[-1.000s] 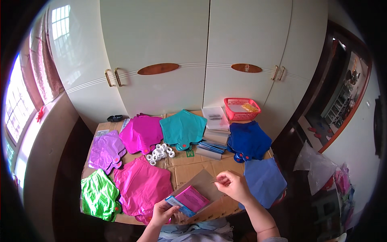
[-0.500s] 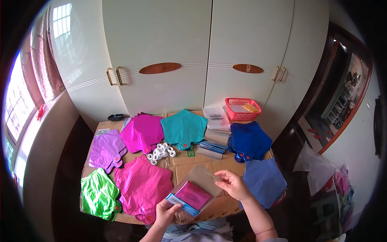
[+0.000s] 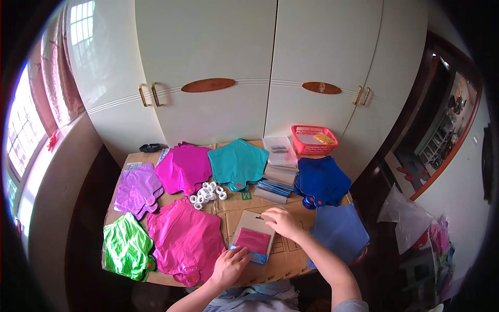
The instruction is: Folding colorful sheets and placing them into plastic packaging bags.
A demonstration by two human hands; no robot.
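Left hand (image 3: 229,266) lies flat, fingers spread, on the near edge of the flat clear packet with pink insert (image 3: 253,240) on the cardboard-covered tabletop (image 3: 234,208), beside the pink foil balloon (image 3: 184,242); right hand (image 3: 282,222) presses its far corner, fingers loosely curled.

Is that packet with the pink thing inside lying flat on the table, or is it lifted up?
Lying flat. The packet rests on the cardboard, with the left hand at its near end and the right hand at its far corner.
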